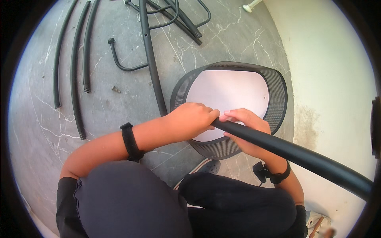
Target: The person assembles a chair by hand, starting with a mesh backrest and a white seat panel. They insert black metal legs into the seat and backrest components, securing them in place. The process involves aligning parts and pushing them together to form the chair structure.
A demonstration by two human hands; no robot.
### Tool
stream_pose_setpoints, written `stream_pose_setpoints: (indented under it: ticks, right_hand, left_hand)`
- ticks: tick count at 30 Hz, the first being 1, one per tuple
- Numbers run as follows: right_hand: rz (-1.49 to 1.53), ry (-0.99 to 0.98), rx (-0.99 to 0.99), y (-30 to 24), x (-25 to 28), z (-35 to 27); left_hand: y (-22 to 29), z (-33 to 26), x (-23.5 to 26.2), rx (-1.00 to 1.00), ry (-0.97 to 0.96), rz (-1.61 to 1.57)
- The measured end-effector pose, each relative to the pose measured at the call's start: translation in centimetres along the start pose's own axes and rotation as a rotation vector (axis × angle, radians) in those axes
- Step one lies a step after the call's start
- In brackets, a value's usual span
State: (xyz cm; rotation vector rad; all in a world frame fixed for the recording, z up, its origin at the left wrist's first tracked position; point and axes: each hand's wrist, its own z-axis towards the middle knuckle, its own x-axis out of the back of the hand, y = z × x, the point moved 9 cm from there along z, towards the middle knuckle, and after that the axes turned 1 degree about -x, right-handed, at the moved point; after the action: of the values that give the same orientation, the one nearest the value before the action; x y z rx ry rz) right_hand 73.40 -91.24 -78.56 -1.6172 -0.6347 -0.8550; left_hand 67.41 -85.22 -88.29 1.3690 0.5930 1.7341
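A thick black tube point(293, 152) slants from the middle of the view to the lower right. My left hand point(192, 121) is closed around its near-centre end, which the fingers hide. My right hand point(254, 131) holds the same tube just behind that end, thumb on one side and fingers on the other. Whether a smaller part sits between the hands I cannot tell. Below both hands stands an oval black mesh basket point(278, 85) with a pale, flat bottom point(234, 89). A black pole with curved hooks point(151, 59) runs down behind my left forearm.
Several curved black tubes point(75, 75) lie on the grey marbled floor point(37, 95) at the left. Small loose hardware point(116, 89) rests near them. More hooked black parts point(190, 23) lie at the top. A pale wall point(333, 67) rises along the right side.
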Motion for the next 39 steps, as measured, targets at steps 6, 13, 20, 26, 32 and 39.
stream_pose_setpoints:
  ticks: [6,13,20,26,32,39]
  right_hand:
    - [0.064,0.112,-0.101,0.8,0.1,-0.2]
    - [0.051,0.072,0.003,-0.9,-0.4,-0.4]
    - [0.158,0.135,-0.009,-1.1,0.0,-0.1]
    - [0.225,0.129,-0.025,-1.1,-0.1,-0.2]
    - [0.178,0.145,-0.011,-0.7,0.2,-0.6]
    - [0.169,0.179,-0.02,-1.3,0.6,0.4]
  left_hand:
    - [-0.1,-0.2,0.8,0.057,0.038,-0.061]
    - [-1.0,-0.1,-0.6,0.172,-0.108,-0.111]
    - [-0.5,-0.1,-0.1,0.085,-0.04,-0.036]
    - [-0.7,-0.1,-0.4,0.13,-0.043,-0.056]
    - [-0.6,-0.2,-0.3,0.127,-0.047,-0.023]
    - [-0.6,-0.4,-0.2,0.077,-0.035,-0.033]
